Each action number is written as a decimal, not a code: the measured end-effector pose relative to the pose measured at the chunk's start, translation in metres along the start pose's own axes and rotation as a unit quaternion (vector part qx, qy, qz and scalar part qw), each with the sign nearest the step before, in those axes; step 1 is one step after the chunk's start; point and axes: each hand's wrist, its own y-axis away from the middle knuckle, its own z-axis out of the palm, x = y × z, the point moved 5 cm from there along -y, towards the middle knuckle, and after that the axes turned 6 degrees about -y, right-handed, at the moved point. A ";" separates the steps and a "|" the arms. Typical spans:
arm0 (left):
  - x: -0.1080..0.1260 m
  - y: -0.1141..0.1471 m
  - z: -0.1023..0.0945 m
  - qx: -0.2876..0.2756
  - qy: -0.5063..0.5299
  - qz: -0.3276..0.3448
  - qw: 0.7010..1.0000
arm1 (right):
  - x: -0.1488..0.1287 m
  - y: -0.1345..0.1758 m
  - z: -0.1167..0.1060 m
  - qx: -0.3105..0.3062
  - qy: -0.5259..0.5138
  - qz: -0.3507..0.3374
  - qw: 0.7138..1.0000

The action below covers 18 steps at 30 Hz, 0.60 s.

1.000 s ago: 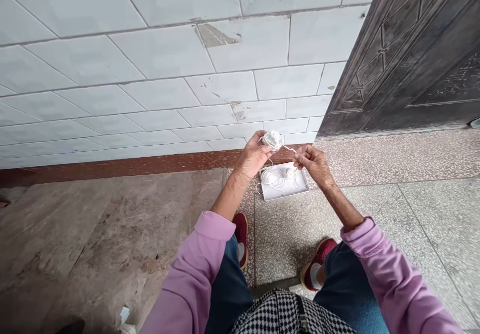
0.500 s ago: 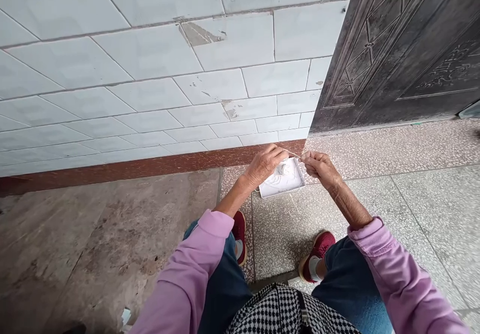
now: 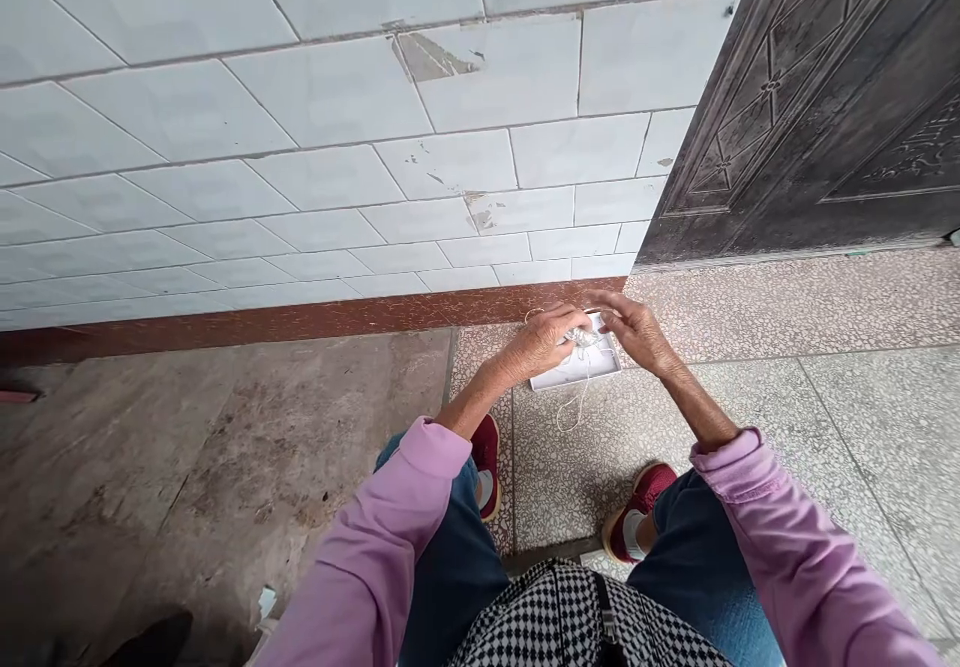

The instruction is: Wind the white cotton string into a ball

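Observation:
My left hand (image 3: 546,342) is closed around a small bundle of white string (image 3: 582,336), above a shallow white box (image 3: 559,380) on the floor. A loose loop of the string dangles from the bundle past the box's near edge. On the bundle's right side is my right hand (image 3: 637,335), its fingers stretched out and thumb apart from them. Whether its fingertips touch the string is hard to make out. The hands and bundle hide the far part of the box.
A white tiled wall (image 3: 322,182) with a reddish-brown base strip (image 3: 360,317) rises in front. To the right stands a dark carved door (image 3: 817,137). Speckled floor tiles (image 3: 720,427) lie below, with stained concrete (image 3: 247,437) to the left. My red shoes (image 3: 641,507) flank the box's near side.
The string stretched between my hands is no longer taut. My right hand has moved closer to my left and its fingers have opened. A loop of string now hangs below the bundle.

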 end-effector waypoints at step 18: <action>-0.104 0.068 -0.111 0.157 -0.002 -0.226 0.962 | 0.074 0.044 -0.162 0.049 0.412 0.123 0.902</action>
